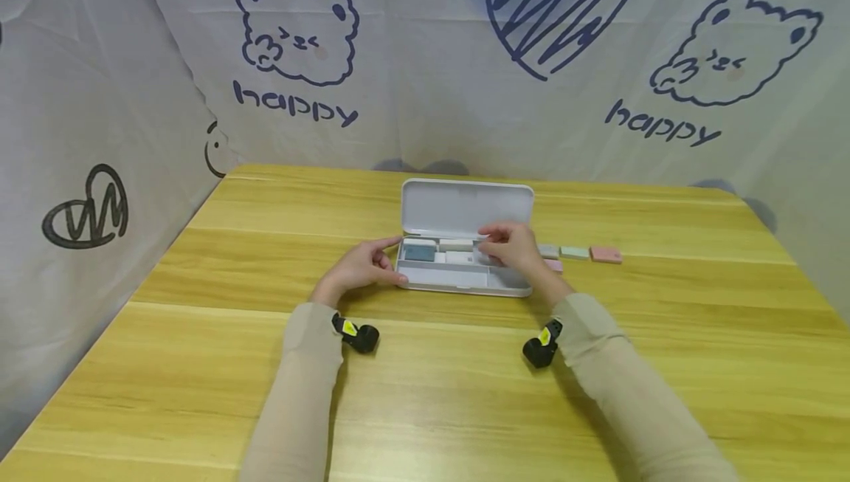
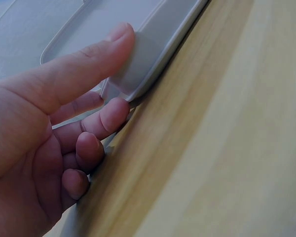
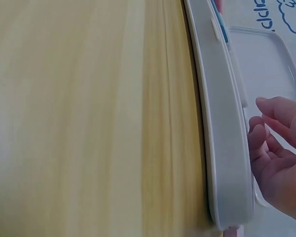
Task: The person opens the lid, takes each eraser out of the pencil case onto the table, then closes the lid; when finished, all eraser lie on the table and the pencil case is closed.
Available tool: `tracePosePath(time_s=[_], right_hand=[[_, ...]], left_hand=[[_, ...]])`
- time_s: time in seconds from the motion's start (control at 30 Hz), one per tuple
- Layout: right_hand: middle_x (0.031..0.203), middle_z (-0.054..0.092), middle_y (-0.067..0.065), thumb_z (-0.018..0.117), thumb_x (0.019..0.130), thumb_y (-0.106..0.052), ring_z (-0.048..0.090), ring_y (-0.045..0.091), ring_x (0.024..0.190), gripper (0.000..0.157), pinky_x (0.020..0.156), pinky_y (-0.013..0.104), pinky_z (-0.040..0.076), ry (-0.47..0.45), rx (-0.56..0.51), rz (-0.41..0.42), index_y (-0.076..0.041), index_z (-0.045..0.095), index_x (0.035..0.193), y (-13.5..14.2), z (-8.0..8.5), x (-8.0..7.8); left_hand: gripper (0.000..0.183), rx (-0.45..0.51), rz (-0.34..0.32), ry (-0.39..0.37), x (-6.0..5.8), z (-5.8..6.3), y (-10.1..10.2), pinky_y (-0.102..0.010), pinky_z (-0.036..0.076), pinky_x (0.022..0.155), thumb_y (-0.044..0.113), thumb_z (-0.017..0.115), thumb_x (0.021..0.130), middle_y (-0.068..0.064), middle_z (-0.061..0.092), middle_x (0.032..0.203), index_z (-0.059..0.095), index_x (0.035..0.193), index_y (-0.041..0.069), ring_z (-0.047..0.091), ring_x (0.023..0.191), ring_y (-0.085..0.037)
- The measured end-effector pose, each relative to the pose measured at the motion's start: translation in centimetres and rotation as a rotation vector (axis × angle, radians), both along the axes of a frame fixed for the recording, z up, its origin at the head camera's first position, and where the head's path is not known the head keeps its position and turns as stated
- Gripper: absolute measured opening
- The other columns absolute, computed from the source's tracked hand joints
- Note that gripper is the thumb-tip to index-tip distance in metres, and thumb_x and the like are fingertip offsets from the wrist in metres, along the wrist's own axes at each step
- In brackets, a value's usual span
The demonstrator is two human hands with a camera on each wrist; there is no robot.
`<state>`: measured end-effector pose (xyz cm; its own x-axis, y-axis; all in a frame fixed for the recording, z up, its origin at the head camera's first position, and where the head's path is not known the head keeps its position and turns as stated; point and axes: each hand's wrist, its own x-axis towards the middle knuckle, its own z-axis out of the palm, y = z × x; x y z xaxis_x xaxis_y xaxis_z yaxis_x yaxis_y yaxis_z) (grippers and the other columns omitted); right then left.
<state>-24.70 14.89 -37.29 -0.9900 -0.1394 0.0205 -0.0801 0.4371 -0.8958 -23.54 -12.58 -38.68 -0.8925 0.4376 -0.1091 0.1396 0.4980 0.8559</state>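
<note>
A white pencil case (image 1: 443, 275) lies open on the table, its lid (image 1: 467, 207) tipped back. My left hand (image 1: 358, 266) holds the left end, thumb over the front rim and fingers by the outer corner. In the back compartment are a blue-grey block (image 1: 420, 253) and several white blocks (image 1: 458, 257), eraser-like in shape. My right hand (image 1: 519, 249) is over the right part of that compartment, fingers bent and thumb apart from them. The right wrist view shows nothing between the thumb (image 3: 274, 107) and fingertips. The hand hides the case's right end from above.
Right of the case lie a pale green block (image 1: 574, 252), a coral block (image 1: 606, 255), a pink block (image 1: 553, 266) and a greyish one (image 1: 548, 250). The wooden table (image 1: 438, 386) runs back to a white cloth (image 1: 425, 98) with printed drawings.
</note>
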Motion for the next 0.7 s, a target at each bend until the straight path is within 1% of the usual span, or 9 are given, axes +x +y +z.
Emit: tracePosePath(time_s=[0.17,0.27,0.33,0.47,0.53,0.6,0.7], right_hand=[[0.063,0.055,0.002,0.067,0.077,0.001,0.043,0.007,0.044,0.028,0.043,0.021,0.037,-0.021,-0.002,0.004,0.010,0.061,0.102,-0.4,-0.3,-0.1],[0.064,0.056,0.001,0.069,0.075,0.000,0.044,0.006,0.046,0.028,0.044,0.020,0.038,-0.015,0.012,-0.011,0.010,0.062,0.101,-0.6,-0.5,-0.1],[0.067,0.058,0.002,0.070,0.074,-0.001,0.045,0.006,0.050,0.029,0.047,0.020,0.039,0.001,0.039,-0.017,0.009,0.063,0.100,-0.7,-0.6,-0.1],[0.073,0.061,0.006,0.071,0.073,-0.003,0.048,0.007,0.057,0.029,0.052,0.020,0.040,0.020,0.099,-0.019,0.006,0.065,0.100,-1.0,-0.7,-0.1],[0.074,0.062,0.007,0.072,0.073,-0.004,0.048,0.008,0.059,0.029,0.053,0.021,0.040,0.020,0.116,-0.026,0.005,0.065,0.100,-1.2,-0.7,-0.1],[0.075,0.061,0.007,0.072,0.073,-0.005,0.048,0.008,0.060,0.029,0.053,0.021,0.040,0.018,0.124,-0.030,0.005,0.065,0.100,-1.2,-0.8,-0.2],[0.073,0.062,0.006,0.072,0.073,-0.004,0.048,0.008,0.060,0.029,0.053,0.021,0.040,0.016,0.125,-0.035,0.004,0.066,0.100,-1.3,-0.8,-0.2]], left_hand=[[0.080,0.008,0.001,-0.007,0.0,-0.1,0.1,-0.026,0.037,0.062,0.018,0.077,0.070,-0.005,0.056,0.072,0.035,0.137,0.005,0.046,0.063,-0.014],[0.080,0.005,0.002,-0.015,0.2,0.1,0.2,-0.025,0.036,0.061,0.018,0.076,0.071,-0.004,0.056,0.072,0.034,0.138,0.006,0.046,0.063,-0.012],[0.079,0.007,0.001,-0.019,0.5,0.6,0.3,-0.025,0.036,0.061,0.016,0.076,0.072,-0.004,0.055,0.071,0.034,0.138,0.004,0.045,0.062,-0.012],[0.076,0.018,-0.009,-0.016,1.5,2.2,0.6,-0.026,0.036,0.060,0.010,0.073,0.073,-0.007,0.055,0.071,0.032,0.136,-0.003,0.044,0.061,-0.013],[0.076,0.024,-0.010,-0.019,1.6,2.5,0.6,-0.027,0.035,0.060,0.008,0.073,0.073,-0.008,0.055,0.071,0.031,0.136,-0.004,0.044,0.061,-0.014],[0.077,0.017,-0.007,-0.021,1.4,2.1,0.5,-0.026,0.035,0.060,0.010,0.074,0.073,-0.007,0.055,0.071,0.031,0.136,-0.002,0.044,0.062,-0.013],[0.079,0.008,0.001,-0.021,0.7,1.0,0.3,-0.025,0.035,0.060,0.014,0.075,0.072,-0.005,0.055,0.071,0.032,0.138,0.002,0.044,0.062,-0.012]])
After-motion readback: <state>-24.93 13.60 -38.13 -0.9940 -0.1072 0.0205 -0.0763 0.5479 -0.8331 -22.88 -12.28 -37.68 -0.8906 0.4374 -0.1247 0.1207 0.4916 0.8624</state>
